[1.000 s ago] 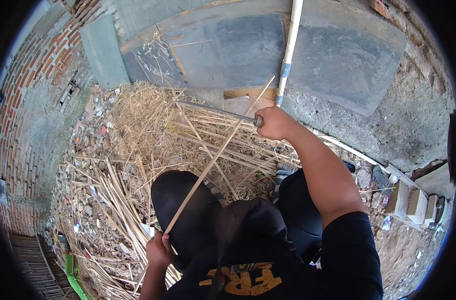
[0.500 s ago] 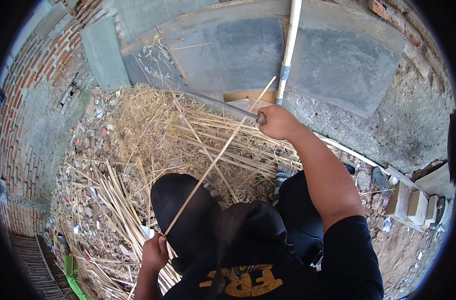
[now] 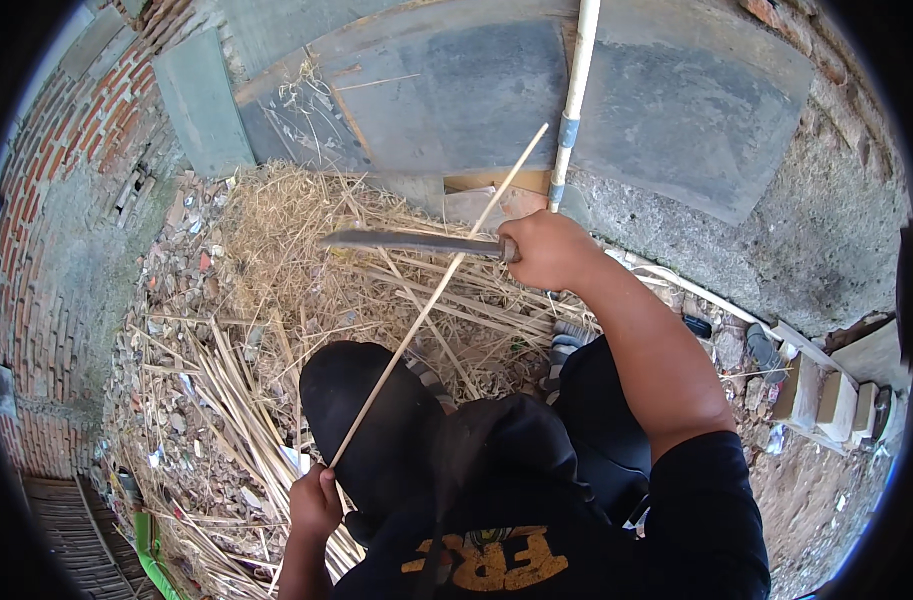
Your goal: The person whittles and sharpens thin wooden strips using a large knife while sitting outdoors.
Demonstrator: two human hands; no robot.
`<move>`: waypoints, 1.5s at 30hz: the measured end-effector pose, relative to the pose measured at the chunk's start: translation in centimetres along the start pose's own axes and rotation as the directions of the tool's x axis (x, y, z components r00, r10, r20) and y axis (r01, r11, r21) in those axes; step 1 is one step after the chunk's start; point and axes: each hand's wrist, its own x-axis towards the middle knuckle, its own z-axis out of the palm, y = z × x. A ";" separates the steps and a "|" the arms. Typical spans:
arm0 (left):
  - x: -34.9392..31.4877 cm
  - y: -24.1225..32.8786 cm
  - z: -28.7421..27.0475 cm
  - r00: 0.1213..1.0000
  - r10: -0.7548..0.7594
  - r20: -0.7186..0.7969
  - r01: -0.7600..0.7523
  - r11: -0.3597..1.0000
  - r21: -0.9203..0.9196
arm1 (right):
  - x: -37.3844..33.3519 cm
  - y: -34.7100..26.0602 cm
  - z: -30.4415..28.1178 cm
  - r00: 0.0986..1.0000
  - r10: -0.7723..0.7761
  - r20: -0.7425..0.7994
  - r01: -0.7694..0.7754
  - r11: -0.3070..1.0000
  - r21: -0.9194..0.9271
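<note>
My left hand (image 3: 314,502) is closed round the near end of a long, thin pale bamboo strip (image 3: 408,336). From there the strip slants up and to the right, across my bent left knee. My right hand (image 3: 553,250) grips a machete (image 3: 408,241) by its handle, fingers wrapped tight. The dark blade points left and crosses the strip near its far part; whether it touches the strip, I cannot tell. Below the blade, dry shavings (image 3: 286,225) and several cut strips lie on the ground between my feet and the wall.
A bundle of bamboo strips (image 3: 246,410) lies on the rubble to the left. Grey panels (image 3: 456,100) and a white pipe (image 3: 578,75) stand ahead. At the right are several wooden blocks (image 3: 836,410) and a rough wall (image 3: 806,250). A brick wall (image 3: 51,220) rises on the left.
The machete blade has swung nearer to me and now lies almost level across the view. My right hand has shifted slightly left and nearer. My left hand keeps its hold on the strip.
</note>
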 end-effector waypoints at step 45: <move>1.5 0.2 -0.8 0.998 0.013 0.068 -0.011 0.999 -0.031 | 1.3 6.1 0.1 0.982 0.152 -0.116 -0.156 0.988 -0.021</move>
